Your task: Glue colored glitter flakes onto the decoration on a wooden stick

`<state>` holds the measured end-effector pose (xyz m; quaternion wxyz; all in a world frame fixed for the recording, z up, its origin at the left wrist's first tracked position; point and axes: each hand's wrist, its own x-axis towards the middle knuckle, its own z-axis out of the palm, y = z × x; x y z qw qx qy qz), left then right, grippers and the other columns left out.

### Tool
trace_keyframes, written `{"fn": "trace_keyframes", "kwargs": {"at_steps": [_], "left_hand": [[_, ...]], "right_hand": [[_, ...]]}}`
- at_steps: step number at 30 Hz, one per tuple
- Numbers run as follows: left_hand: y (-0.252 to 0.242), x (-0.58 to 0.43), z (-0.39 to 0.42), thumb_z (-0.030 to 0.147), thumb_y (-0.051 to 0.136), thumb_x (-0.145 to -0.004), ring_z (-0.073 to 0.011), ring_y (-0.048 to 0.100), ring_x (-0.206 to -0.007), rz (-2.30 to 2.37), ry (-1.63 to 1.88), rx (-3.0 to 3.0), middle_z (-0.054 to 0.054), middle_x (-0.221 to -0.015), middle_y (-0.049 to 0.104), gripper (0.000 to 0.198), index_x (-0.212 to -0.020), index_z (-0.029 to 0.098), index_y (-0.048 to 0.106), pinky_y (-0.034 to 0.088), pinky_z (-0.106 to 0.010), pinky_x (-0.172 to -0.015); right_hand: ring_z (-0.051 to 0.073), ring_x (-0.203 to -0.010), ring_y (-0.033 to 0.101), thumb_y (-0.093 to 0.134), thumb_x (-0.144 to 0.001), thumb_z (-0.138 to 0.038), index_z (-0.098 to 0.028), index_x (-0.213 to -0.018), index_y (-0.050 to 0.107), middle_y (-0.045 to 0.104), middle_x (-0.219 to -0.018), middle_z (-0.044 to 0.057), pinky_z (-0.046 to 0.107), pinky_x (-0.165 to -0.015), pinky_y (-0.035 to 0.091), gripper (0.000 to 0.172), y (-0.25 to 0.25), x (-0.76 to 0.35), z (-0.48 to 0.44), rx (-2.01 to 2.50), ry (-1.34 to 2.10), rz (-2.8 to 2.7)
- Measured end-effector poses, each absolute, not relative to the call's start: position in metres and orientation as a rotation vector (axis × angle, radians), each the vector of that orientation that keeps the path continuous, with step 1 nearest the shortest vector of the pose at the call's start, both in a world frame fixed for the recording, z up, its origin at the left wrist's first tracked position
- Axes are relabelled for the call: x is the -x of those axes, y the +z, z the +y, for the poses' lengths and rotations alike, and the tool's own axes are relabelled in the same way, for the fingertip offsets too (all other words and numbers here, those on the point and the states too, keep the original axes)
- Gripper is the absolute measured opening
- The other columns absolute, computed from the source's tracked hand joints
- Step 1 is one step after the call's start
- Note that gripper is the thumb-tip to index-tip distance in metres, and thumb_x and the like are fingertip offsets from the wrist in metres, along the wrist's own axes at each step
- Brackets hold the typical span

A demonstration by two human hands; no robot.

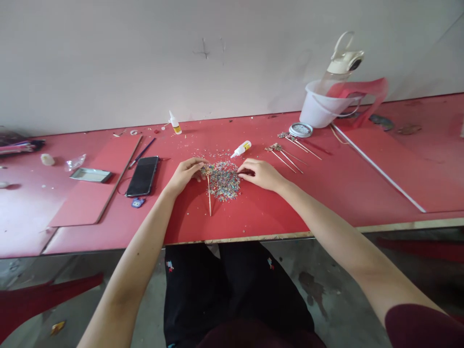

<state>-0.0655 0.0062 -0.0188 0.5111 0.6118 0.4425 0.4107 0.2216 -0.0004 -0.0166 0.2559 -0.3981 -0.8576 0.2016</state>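
Observation:
A heap of tiny multicoloured chips [225, 181] lies on the red tabletop between my hands. My left hand [190, 173], at the heap's left edge, pinches the decorated head of a gold hair stick [209, 195], whose shaft points toward me. On the right edge of the heap, my right hand [259, 174] has its fingers drawn together; what they hold, if anything, is too small to make out. A white glue bottle [242, 148] lies on its side just behind the chips. More hair sticks [284, 157] with speckled heads rest to the right.
Left of my hands are a black phone [143, 177], a blue pen [143, 152] and a grey tray [91, 175]. Another glue bottle [175, 123] stands near the wall. Back right are a round tin [300, 129] and a white bucket [315, 108] holding a bottle [340, 65].

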Motion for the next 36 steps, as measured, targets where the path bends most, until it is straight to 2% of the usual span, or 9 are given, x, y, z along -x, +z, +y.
{"fn": "trace_keyframes", "kwargs": {"at_steps": [5, 12, 18, 29, 36], "left_hand": [[-0.018, 0.065, 0.007, 0.040, 0.065, -0.082, -0.0084, 0.060, -0.055, 1.091, 0.981, -1.484, -0.004, -0.081, 0.067, 0.030, -0.099, 0.015, 0.067, 0.051, -0.021, -0.055], [-0.019, 0.065, 0.007, 0.039, 0.065, -0.082, -0.0084, 0.060, -0.056, 1.084, 0.977, -1.484, -0.003, -0.079, 0.065, 0.031, -0.099, 0.013, 0.067, 0.050, -0.020, -0.054], [-0.020, 0.065, 0.008, 0.040, 0.066, -0.082, -0.0089, 0.060, -0.055, 1.076, 0.991, -1.470, -0.002, -0.076, 0.064, 0.031, -0.098, 0.014, 0.068, 0.050, -0.021, -0.054], [-0.020, 0.065, 0.007, 0.037, 0.067, -0.081, -0.0080, 0.059, -0.054, 1.064, 0.994, -1.450, -0.002, -0.076, 0.065, 0.030, -0.099, 0.014, 0.068, 0.050, -0.020, -0.053], [-0.021, 0.066, 0.008, 0.036, 0.067, -0.082, -0.0082, 0.060, -0.055, 1.046, 1.003, -1.445, -0.002, -0.079, 0.065, 0.028, -0.100, 0.014, 0.068, 0.050, -0.020, -0.053]], "right_hand": [[0.016, -0.085, 0.062, 0.058, -0.088, -0.032, -0.022, -0.093, 0.068, 0.066, -0.097, 0.005, 0.032, -0.079, 0.048, 0.015, -0.013, -0.220, -0.003, 0.875, 0.715, -2.399], [0.019, -0.087, 0.062, 0.058, -0.088, -0.031, -0.020, -0.090, 0.067, 0.067, -0.096, 0.006, 0.035, -0.081, 0.047, 0.015, -0.013, -0.233, 0.006, 1.113, 0.517, -2.314], [0.018, -0.086, 0.061, 0.057, -0.088, -0.032, -0.021, -0.089, 0.067, 0.067, -0.095, 0.005, 0.033, -0.079, 0.046, 0.015, -0.008, -0.233, 0.004, 0.986, 0.628, -2.405], [0.017, -0.079, 0.059, 0.055, -0.087, -0.032, -0.020, -0.088, 0.066, 0.065, -0.091, 0.006, 0.032, -0.072, 0.044, 0.016, -0.008, -0.237, 0.005, 1.037, 0.635, -2.399], [0.017, -0.081, 0.058, 0.054, -0.087, -0.030, -0.021, -0.087, 0.065, 0.065, -0.090, 0.004, 0.032, -0.075, 0.045, 0.014, -0.010, -0.239, 0.006, 1.037, 0.617, -2.380]]}}
